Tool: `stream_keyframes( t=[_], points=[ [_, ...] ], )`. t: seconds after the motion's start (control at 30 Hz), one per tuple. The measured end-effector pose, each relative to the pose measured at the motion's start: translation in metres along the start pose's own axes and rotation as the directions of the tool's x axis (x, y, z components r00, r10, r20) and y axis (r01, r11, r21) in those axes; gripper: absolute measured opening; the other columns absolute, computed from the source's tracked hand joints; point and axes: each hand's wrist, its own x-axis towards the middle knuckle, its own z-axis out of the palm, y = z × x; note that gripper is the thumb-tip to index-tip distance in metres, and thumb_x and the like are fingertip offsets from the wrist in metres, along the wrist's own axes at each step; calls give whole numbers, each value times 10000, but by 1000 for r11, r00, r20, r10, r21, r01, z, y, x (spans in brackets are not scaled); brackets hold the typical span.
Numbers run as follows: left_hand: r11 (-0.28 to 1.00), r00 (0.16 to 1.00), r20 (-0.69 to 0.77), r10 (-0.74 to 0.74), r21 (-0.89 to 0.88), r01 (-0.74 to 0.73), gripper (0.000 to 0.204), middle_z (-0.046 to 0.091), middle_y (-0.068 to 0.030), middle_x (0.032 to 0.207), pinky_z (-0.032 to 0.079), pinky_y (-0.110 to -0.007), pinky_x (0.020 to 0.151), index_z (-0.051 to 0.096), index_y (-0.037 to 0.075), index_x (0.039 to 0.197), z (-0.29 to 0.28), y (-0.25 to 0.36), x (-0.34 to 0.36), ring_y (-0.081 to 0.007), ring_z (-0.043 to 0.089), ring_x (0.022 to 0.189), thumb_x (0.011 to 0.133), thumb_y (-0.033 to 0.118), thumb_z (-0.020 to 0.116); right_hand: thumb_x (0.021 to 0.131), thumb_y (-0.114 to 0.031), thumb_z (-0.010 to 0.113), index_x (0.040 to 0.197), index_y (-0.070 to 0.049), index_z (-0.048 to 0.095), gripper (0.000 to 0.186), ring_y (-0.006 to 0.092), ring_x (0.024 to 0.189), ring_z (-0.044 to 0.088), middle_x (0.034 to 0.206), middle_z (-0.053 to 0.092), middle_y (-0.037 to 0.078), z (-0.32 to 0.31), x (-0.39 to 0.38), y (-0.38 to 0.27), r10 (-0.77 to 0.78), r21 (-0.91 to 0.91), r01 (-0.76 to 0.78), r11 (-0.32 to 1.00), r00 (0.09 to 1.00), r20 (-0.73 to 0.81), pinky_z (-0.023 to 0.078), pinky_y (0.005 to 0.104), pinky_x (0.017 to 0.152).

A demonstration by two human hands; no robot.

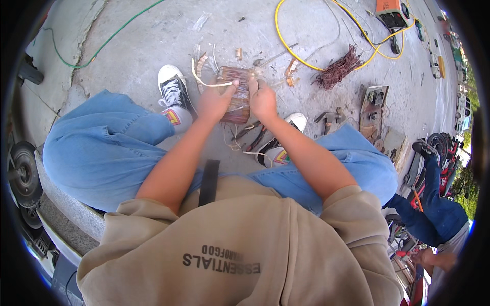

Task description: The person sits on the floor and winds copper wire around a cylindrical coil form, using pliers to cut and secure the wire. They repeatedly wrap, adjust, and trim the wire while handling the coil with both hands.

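Between my feet on the concrete, a brown wound copper coil block (pixel 234 115) is held from both sides. My left hand (pixel 217 99) grips its left side, thumb raised at the top near a pale, stiff strand (pixel 203 80) that curves off to the left. My right hand (pixel 261 99) has its fingers closed on the coil's upper right. Short curved copper pieces with pale strands (pixel 291 71) lie on either side. Below the coil are dark-handled pliers (pixel 258 137) and loose pale wire bits. The undersides of my fingers are hidden.
Around me are yellow cable (pixel 278 30), green hose (pixel 76 65), maroon wire bundle (pixel 334 71), orange-cased machine (pixel 392 13), hammer (pixel 332 117) and rusty metal part (pixel 372 102). At right, another person (pixel 439 219) is beside motorbikes (pixel 441 148); a wheel (pixel 23 171) stands left.
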Motion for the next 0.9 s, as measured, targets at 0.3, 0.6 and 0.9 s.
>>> stream_keyframes(
  t=[0.3,0.6,0.9],
  points=[
    [996,998,-36,-45,-73,43,546,663,-257,1043,476,-480,868,608,66,1242,7,-2,32,-448,623,981,972,503,424,944,-181,509,1116,42,637,310,239,899,638,1013,675,155,-16,1,45,194,574,-452,683,869,455,494,375,823],
    [731,963,118,-243,-630,262,689,612,-193,1212,403,-341,989,564,-75,1255,21,-58,56,-241,562,1139,969,536,423,817,-404,745,1354,65,457,768,290,1190,551,1267,581,229,-21,-9,35,-130,275,-25,961,838,529,410,374,1029],
    [755,953,231,-194,-585,296,914,560,-261,1271,384,-372,1022,535,-87,1284,9,-24,51,-298,546,1194,873,723,432,900,-496,633,1071,106,667,627,184,935,633,983,701,159,-38,17,-10,29,354,-204,913,897,440,475,321,871]
  ],
)
